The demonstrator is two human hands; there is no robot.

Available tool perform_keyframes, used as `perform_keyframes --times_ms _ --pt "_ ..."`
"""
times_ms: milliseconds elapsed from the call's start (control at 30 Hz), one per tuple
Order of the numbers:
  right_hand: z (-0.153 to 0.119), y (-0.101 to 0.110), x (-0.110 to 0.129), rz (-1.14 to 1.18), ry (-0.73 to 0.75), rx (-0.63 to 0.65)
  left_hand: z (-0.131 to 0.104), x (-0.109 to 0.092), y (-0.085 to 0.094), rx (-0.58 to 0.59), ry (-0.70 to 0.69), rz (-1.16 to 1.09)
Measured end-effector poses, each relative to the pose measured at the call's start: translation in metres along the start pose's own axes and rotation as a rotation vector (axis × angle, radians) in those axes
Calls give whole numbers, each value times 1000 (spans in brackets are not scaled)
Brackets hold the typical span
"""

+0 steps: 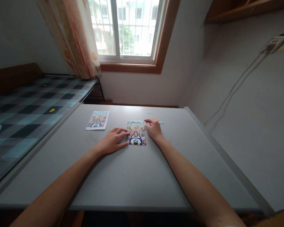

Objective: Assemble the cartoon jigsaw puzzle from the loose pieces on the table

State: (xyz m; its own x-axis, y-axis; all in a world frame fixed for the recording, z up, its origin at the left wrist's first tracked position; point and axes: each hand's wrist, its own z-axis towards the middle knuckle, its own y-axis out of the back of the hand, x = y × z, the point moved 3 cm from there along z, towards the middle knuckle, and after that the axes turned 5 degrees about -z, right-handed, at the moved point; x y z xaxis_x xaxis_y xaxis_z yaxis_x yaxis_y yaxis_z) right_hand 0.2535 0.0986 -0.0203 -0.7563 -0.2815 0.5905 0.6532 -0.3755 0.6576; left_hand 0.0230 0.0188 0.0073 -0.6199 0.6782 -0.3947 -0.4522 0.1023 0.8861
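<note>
A colourful jigsaw puzzle lies on the grey table, mostly joined, with a blue cartoon figure along its lower part and a ragged upper edge. My left hand rests open at its left side, fingers stretched out and fingertips touching the edge. At the upper right corner, my right hand is closed, its index finger and thumb at the puzzle's border. Whatever those fingers may hold is too small to make out. A loose jigsaw piece lies beyond the puzzle, and more pieces show just right of my right hand.
A printed reference picture lies flat to the left of the puzzle. The table has a wall at its right and a bed with a checked cover at its left. Behind it are a window and a curtain.
</note>
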Motion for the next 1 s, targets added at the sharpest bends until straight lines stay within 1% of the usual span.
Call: perform_keyframes --times_ms 200,400,733,1000 --pt "-1 2 3 -9 8 2 0 0 0 1 9 3" --pt "-1 5 10 45 68 25 0 0 0 2 12 -3" --pt "0 4 8 84 42 27 0 -1 1 -3 11 -12" --pt "0 3 5 113 23 -1 -1 -1 1 0 15 -8"
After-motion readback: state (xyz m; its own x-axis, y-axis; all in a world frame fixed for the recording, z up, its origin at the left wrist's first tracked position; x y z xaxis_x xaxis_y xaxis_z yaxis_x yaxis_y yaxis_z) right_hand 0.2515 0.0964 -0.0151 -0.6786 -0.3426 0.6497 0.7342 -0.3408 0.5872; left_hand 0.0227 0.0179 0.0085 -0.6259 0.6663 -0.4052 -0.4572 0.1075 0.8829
